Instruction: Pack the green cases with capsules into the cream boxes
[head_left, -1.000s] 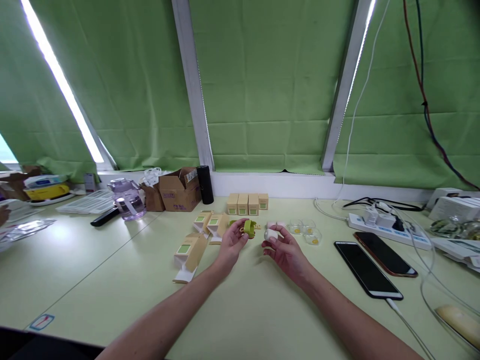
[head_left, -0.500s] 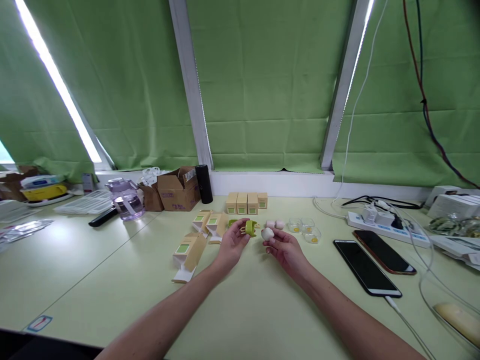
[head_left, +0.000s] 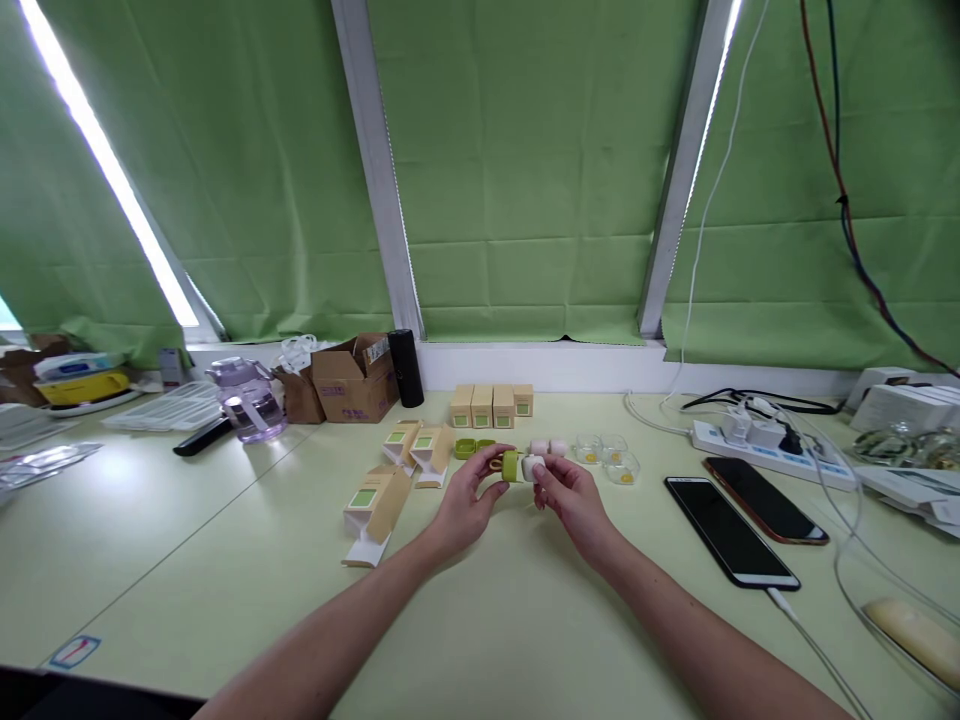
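Note:
Between thumb and fingers, my left hand pinches a small green case with a tan loop on its left side. My right hand grips a small white rounded piece, which meets the case's right side. How far it sits inside I cannot tell. Just behind my left fingers stand more green cases. Beyond my right fingers are two pale pink pieces. To their right lie three clear plastic cups with yellow spots.
Opened cardboard boxes lie left of my hands, and several closed small boxes stand behind. Two phones and a power strip with cables are on the right. A purple jug and a brown carton stand at the left.
The white piece and the green case, apart before, have come together. The case has turned, its loop now pointing left. More of the green cases behind shows.

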